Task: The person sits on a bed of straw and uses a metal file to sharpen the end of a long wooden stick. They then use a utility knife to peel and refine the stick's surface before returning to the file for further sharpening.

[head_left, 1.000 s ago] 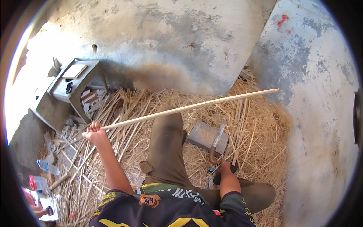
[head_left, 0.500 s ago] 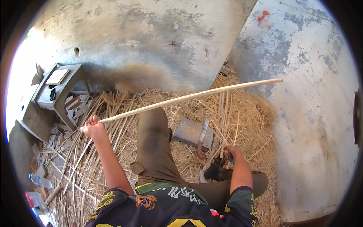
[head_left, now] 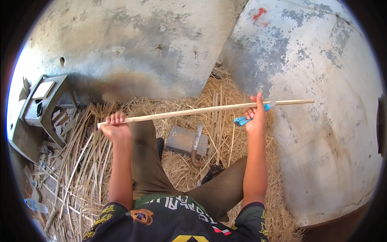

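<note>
My left hand (head_left: pixel 116 126) is closed around the left end of a long, pale strip of split wood or bamboo (head_left: pixel 185 112). The strip runs nearly level across in front of me, above my knees. My right hand (head_left: pixel 257 113) has closed on a blue-handled knife (head_left: pixel 241 121), raised to the strip toward its right end. Its short metal blade lies at the strip, just right of the fingers. The thumb and a finger of that hand are up around the strip; whether they press on it I cannot tell.
Straw-like shavings (head_left: pixel 217 88) and thin strips (head_left: pixel 86 161) cover the floor. Between my legs sits a grey block (head_left: pixel 179 141) with a metal tool with a bent rusty end (head_left: pixel 196 151) on it. A worn table (head_left: pixel 50 103), plastic bottle (head_left: pixel 36 205) and stained walls (head_left: pixel 314 133) surround me.
My right hand has risen from beside my right foot up to the strip, bringing the blue-handled knife. The strip's right end has dropped lower, leaving it more level; the view has shifted right.
</note>
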Action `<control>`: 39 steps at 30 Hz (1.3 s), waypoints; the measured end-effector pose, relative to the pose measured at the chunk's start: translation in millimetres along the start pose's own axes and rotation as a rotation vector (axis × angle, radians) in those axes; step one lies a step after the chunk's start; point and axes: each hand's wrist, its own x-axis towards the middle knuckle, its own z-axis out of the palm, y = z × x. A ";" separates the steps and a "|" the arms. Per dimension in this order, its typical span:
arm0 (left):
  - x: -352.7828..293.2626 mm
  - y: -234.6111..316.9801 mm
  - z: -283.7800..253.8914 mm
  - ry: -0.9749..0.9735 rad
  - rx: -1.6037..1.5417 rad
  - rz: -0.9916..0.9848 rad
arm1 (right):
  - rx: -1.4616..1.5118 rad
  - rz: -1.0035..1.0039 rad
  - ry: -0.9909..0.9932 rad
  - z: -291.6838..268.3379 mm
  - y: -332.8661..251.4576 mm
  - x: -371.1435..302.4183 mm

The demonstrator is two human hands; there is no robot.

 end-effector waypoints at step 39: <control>-155.6 -129.7 -95.6 -1.159 1.499 -0.458 | -1.557 -0.206 -0.148 -35.4 97.6 -11.5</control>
